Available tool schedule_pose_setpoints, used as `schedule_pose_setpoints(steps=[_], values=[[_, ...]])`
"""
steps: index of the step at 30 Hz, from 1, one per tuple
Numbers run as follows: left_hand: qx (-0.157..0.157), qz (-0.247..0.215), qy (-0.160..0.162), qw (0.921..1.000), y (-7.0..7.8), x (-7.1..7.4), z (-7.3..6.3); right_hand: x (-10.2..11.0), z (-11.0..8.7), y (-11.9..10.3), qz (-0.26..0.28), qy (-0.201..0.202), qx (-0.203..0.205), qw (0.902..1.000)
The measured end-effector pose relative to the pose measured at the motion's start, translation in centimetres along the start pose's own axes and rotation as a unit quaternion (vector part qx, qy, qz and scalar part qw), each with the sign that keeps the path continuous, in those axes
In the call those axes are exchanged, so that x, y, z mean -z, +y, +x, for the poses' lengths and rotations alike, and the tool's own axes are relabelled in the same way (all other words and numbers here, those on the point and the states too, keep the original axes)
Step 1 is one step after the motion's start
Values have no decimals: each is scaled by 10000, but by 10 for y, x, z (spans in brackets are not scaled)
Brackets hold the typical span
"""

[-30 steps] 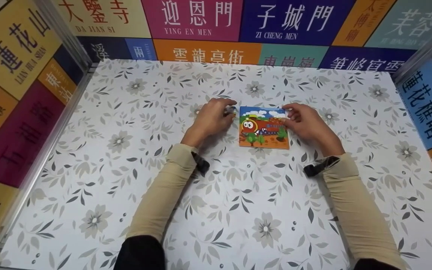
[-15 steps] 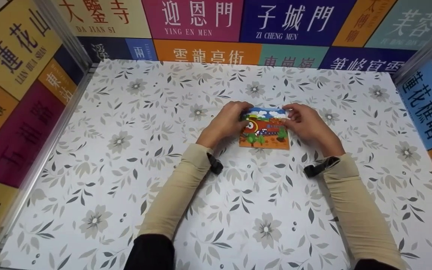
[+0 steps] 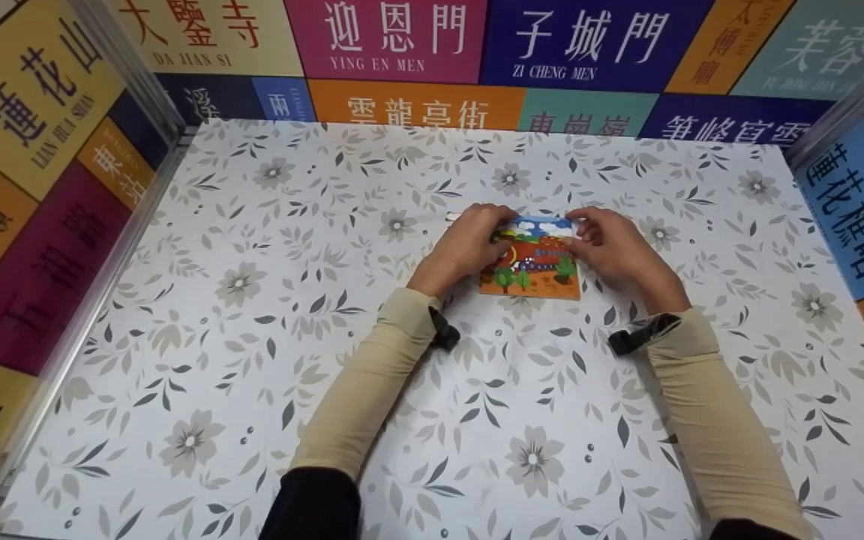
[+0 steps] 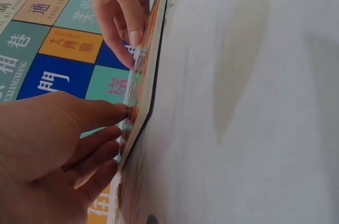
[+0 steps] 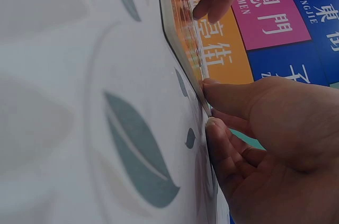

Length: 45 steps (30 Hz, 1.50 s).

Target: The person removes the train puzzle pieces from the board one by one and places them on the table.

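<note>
A thin square board (image 3: 529, 277) lies on the table, printed with a red cartoon train, trees and clouds. Its far left part is hidden under my left hand (image 3: 471, 240). In the left wrist view that hand (image 4: 63, 139) has its thumb and fingertips apart, right at the board's printed face (image 4: 139, 91). A strip of clear film (image 4: 128, 83) shows along this face. My right hand (image 3: 606, 244) is at the board's right side, near the far corner. Seen from the right wrist, the thumb and forefinger of the right hand (image 5: 270, 128) pinch the board's corner.
The table (image 3: 417, 420) has a white cover with grey flowers and leaves. Colourful panels with large Chinese characters (image 3: 402, 45) rise behind it and on both sides. Metal rails (image 3: 136, 67) stand at the back corners.
My left hand has moved right, from beside the board onto its far left part, covering the train's face. The right hand and the board have stayed in place.
</note>
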<state>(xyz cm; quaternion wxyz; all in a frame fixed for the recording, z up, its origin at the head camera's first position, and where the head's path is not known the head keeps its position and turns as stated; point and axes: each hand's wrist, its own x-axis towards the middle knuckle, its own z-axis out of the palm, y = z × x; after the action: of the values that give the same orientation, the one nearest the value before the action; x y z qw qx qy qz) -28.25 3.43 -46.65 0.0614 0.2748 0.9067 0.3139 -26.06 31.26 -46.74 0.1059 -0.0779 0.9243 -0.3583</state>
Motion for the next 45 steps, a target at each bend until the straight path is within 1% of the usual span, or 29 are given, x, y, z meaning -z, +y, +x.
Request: schedule_pose_setpoints(steps=[4,7,10,13,16,20,23,26,28,30,33,37,42,45], values=[[7,228,100,9997,5,-4,2,-1,1,0,-160,103,306,9993],[87,379,147,9991,8,-6,3,-2,2,-1,-242,167,452,9985],[157,504,166,9985,9,-8,5,-2,2,-1,-201,161,376,9990],[130,616,141,9979,10,-8,6,-2,2,-2,-169,140,314,9993],[-33,783,109,9969,10,-8,6,-3,1,-2,-187,132,294,9993],[-233,1107,103,9935,11,-7,5,-3,0,-2,-183,131,291,9993],[-189,1340,57,9908,13,-6,4,-3,0,-2,-203,166,360,9990],[-66,1520,-81,9883,14,-6,6,-3,1,-1,-220,194,394,9988],[20,1531,-169,9881,15,-6,6,-4,1,0,-177,181,344,9991],[79,1442,-219,9893,14,-7,7,-4,1,0,-136,171,278,9994],[129,1288,-193,9914,14,-7,7,-5,1,0,-119,181,309,9993],[47,1218,-87,9925,16,-8,8,-4,1,-1,-154,221,375,9989],[-76,1183,6,9929,17,-9,8,-2,1,0,-152,212,286,9993],[-59,1069,33,9943,17,-9,7,-1,0,0,-132,188,235,9995]])
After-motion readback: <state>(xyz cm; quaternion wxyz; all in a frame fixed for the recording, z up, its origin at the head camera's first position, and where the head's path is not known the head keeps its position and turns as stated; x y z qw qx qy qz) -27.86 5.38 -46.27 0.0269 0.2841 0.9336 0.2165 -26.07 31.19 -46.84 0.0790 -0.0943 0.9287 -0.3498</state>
